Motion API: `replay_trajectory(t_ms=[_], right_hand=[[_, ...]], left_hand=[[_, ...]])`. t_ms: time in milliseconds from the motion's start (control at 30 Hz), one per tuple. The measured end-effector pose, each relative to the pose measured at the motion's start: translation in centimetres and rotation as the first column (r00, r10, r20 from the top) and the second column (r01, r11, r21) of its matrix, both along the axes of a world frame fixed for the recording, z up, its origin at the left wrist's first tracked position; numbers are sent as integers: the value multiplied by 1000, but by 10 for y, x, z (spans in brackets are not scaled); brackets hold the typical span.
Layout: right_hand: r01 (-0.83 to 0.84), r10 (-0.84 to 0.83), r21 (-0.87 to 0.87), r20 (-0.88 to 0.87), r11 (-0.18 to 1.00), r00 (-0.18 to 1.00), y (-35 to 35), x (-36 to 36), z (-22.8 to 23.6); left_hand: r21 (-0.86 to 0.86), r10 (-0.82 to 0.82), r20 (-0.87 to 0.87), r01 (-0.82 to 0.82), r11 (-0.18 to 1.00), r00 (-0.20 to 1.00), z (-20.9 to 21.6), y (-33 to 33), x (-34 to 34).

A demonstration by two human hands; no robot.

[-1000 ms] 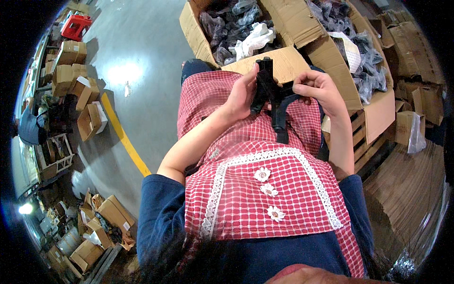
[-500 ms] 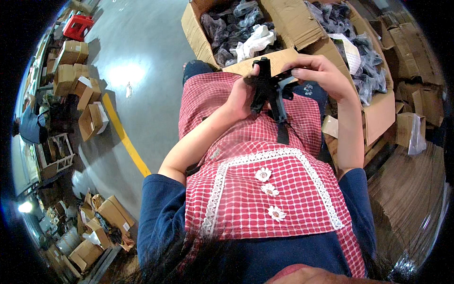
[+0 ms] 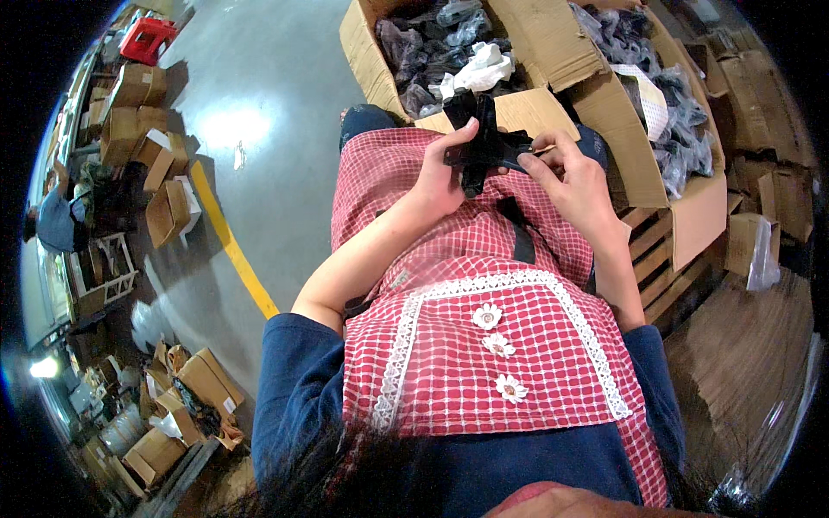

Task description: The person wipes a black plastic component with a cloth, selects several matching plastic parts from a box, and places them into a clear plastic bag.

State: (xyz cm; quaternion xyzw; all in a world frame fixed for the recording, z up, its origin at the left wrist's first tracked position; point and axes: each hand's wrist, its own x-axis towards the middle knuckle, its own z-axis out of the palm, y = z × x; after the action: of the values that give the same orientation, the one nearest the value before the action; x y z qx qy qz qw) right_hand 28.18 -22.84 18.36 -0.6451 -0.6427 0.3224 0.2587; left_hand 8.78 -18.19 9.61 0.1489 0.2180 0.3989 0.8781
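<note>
Above my lap, my left hand (image 3: 442,177) is wrapped round a black plastic part with several arms (image 3: 479,142), its thumb pressed along the near left side. The part's exact kind I cannot make out. My right hand (image 3: 566,177) pinches the end of an arm that points right, thumb below and fingers above. A black strap (image 3: 518,231) lies on the red-and-white checked apron (image 3: 432,276) beneath the hands.
Beyond my knees stands an open carton (image 3: 367,52) of bagged dark parts with white plastic on top. Another carton (image 3: 695,220) of bagged parts rests on a wooden pallet (image 3: 652,255) at right. Boxes (image 3: 168,211) line the left, past a yellow floor line (image 3: 220,229); a person (image 3: 60,224) is there.
The black part has turned in my hands, its arm now pointing right instead of toward me. My right hand has come down and closer, from its far end to a pinch on that arm.
</note>
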Motion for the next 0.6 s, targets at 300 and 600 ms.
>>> replay_trajectory(t_ms=[300, 600], right_hand=[[-6, 26, 355, -51, 935, 998, -16, 2, 39], [78, -51, 225, -122, 971, 991, -4, -2, 46]], left_hand=[[51, -27, 110, 21, 998, 994, 22, -5, 4], [18, -103, 254, 101, 995, 962, 24, -6, -1]])
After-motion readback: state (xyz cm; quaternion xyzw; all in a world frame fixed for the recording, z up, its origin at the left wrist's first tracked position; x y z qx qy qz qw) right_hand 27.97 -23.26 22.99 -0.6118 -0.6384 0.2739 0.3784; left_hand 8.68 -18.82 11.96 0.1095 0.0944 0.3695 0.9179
